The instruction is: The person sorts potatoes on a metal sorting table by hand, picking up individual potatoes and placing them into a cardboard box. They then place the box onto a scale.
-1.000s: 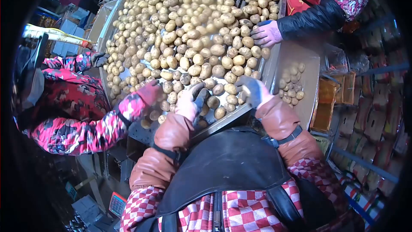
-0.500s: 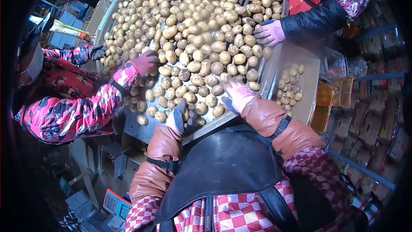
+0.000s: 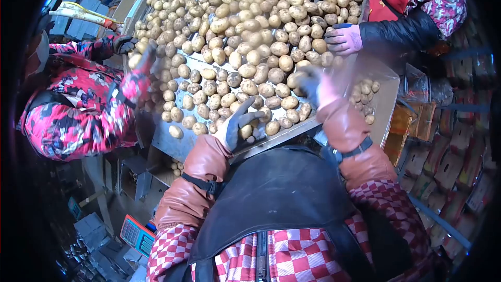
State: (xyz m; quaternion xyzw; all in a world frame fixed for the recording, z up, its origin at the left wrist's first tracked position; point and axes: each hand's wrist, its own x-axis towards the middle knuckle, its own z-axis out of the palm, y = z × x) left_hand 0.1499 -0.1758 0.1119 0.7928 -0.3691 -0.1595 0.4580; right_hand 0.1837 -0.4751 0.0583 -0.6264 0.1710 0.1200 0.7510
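Observation:
My left hand [image 3: 239,124], in a grey and white glove, lies over potatoes near the front edge of the metal table [image 3: 185,145]. Its fingers are spread and touch potatoes. My right hand [image 3: 317,86] is at the table's right rim, smeared by motion, so its fingers and anything in them cannot be made out. Many potatoes [image 3: 250,87] cover the table, thickly towards the back and more loosely in front.
A co-worker's arm [image 3: 136,75] reaches in at the left. Another co-worker's gloved hand [image 3: 344,39] rests at the right rim. Beyond that rim is a bin [image 3: 387,94] with potatoes. A red and teal scale [image 3: 138,235] sits low at the left.
My right hand has moved right to the table's rim. My left hand has shifted slightly right with fingers more spread. The left co-worker's near hand has drawn back to the left. The view has shifted slightly.

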